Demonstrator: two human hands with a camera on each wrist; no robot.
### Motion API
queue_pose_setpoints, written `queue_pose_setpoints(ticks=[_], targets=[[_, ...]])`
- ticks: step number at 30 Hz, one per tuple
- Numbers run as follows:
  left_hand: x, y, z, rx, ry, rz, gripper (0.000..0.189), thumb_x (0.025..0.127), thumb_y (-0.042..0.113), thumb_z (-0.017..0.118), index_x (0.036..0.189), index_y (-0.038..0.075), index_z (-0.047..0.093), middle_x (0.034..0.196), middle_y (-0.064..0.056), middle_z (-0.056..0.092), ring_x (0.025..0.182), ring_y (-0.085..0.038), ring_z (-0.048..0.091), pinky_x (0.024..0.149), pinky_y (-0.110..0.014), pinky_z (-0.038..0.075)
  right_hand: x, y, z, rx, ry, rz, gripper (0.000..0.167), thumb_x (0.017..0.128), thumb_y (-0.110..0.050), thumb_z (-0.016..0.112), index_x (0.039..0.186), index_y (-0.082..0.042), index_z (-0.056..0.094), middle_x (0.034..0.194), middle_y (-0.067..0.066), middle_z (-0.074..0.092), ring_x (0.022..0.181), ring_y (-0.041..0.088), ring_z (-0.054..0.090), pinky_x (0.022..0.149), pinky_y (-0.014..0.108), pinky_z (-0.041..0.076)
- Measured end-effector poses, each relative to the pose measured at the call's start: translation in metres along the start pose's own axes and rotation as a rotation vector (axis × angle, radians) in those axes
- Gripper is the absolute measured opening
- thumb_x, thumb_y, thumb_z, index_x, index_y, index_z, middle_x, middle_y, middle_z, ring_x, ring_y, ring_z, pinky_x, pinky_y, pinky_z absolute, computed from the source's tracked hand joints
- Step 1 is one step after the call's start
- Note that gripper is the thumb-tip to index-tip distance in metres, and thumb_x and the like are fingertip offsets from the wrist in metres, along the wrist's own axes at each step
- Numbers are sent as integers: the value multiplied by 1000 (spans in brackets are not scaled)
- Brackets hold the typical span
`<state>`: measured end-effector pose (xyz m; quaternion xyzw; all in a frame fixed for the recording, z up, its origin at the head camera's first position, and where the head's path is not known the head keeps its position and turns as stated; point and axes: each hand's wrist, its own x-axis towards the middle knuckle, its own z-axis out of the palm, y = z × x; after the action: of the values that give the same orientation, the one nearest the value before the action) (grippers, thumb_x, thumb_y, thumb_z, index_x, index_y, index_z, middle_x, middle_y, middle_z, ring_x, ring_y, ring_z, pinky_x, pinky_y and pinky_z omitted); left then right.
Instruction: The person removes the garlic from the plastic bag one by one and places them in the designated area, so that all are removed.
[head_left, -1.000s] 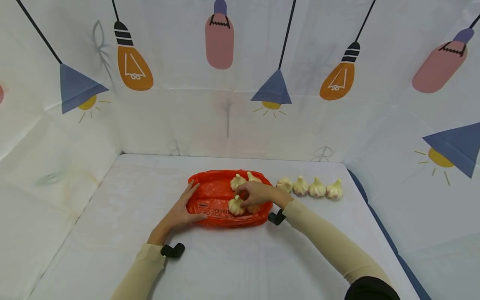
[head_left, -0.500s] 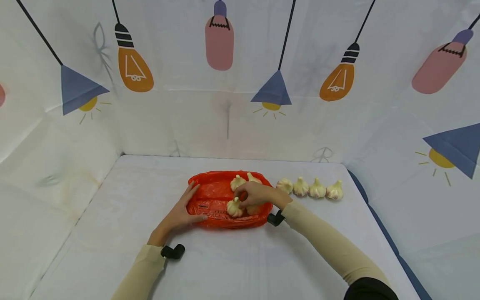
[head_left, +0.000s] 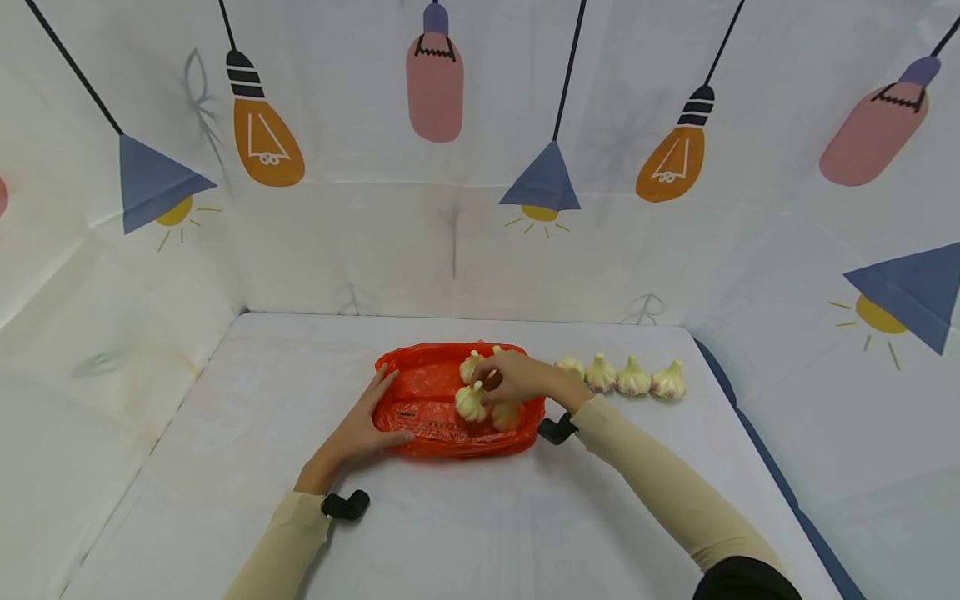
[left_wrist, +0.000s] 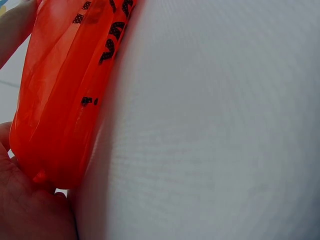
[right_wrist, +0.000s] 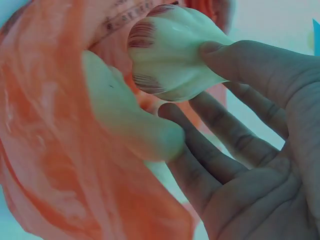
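Observation:
An oval container [head_left: 423, 371] covered in glossy red plastic with black print lies on the white table. Garlic bulbs sit in its right half: one [head_left: 470, 365] toward the back, partly covered by my fingers, and another [head_left: 506, 416] below my palm. My right hand [head_left: 517, 377] pinches a garlic bulb [right_wrist: 172, 52] near its neck, thumb on one side, tilted over the red plastic. In the right wrist view a second bulb [right_wrist: 127, 115] shows close beneath it. My left hand [head_left: 360, 433] spreads around the container's left end, fingers straight along the rim, thumb at the near side.
Several garlic bulbs [head_left: 634, 377] stand in a row on the table [head_left: 450, 525], right of the container; the nearest is partly behind my right wrist. A white sheet [head_left: 360, 242] printed with lamps rises behind and at both sides.
My right hand has risen slightly with the garlic bulb, uncovering more of the bulb beneath. The left hand stays where it was on the container.

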<state>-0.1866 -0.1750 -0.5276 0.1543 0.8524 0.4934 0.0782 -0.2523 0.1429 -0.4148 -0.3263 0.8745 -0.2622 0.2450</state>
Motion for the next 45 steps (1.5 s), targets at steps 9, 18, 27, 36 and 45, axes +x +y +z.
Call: queue_pose_setpoints(ticks=[9, 18, 27, 36, 45], targets=[[0, 0, -1, -9, -2, 14, 110, 81, 39, 86, 166, 16, 21, 175, -7, 1, 159, -46, 5, 118, -76, 16, -13, 6, -20, 110, 57, 11, 17, 93, -15, 75, 110, -15, 73, 118, 4, 71, 107, 21, 74, 84, 29, 62], [0, -1, -1, 13, -1, 25, 111, 80, 41, 86, 166, 16, 20, 175, -9, 2, 158, -46, 6, 118, -75, 18, -45, 8, -50, 135, 131, 13, 24, 93, -17, 76, 116, -11, 73, 121, 8, 71, 109, 26, 74, 90, 36, 62], [2, -3, -1, 9, -2, 28, 110, 80, 42, 86, 166, 17, 21, 175, -7, 1, 159, -46, 5, 118, -76, 16, -84, 26, -70, 168, 205, 66, 24, 94, -16, 75, 117, -8, 71, 119, 11, 71, 115, 37, 71, 95, 43, 60], [1, -3, -1, 5, -6, 11, 111, 80, 42, 86, 166, 18, 20, 175, -6, 1, 159, -45, 6, 118, -76, 16, -120, 54, -72, 136, 280, 129, 26, 94, -17, 75, 117, -7, 71, 118, 13, 70, 106, 29, 72, 90, 38, 61], [1, -3, -1, 14, -6, 3, 111, 80, 42, 86, 166, 19, 19, 175, -6, 1, 159, -45, 6, 118, -76, 17, -135, 76, -57, 164, 295, 152, 23, 92, -10, 74, 114, -4, 71, 119, 16, 69, 108, 34, 73, 77, 24, 59]])
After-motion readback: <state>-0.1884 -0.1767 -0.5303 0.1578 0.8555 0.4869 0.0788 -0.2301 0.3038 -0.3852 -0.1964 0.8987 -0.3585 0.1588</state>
